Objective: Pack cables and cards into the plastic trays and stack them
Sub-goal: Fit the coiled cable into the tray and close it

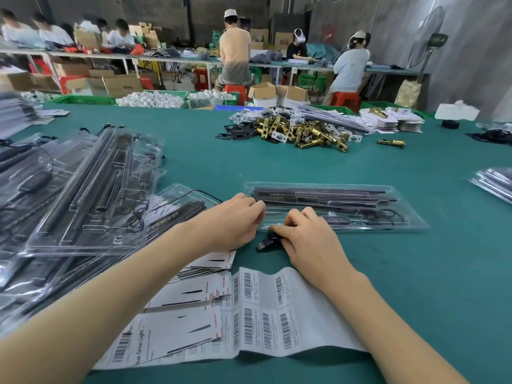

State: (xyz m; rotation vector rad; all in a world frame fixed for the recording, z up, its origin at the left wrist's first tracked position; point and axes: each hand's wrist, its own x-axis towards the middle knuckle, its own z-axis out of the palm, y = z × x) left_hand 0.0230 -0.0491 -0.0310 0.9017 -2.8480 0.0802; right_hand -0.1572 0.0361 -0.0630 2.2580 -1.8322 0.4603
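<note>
Barcode sheet [291, 309] nearest; right hand [310, 234] pinches USB plug [267, 242], left hand [235, 217] curled at tray [410, 221].

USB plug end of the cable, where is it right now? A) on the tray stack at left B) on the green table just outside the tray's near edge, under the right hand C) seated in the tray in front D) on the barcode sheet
B: the USB plug lies on the green table, short of the tray edge, with the right hand gripping the cable by it.
</note>
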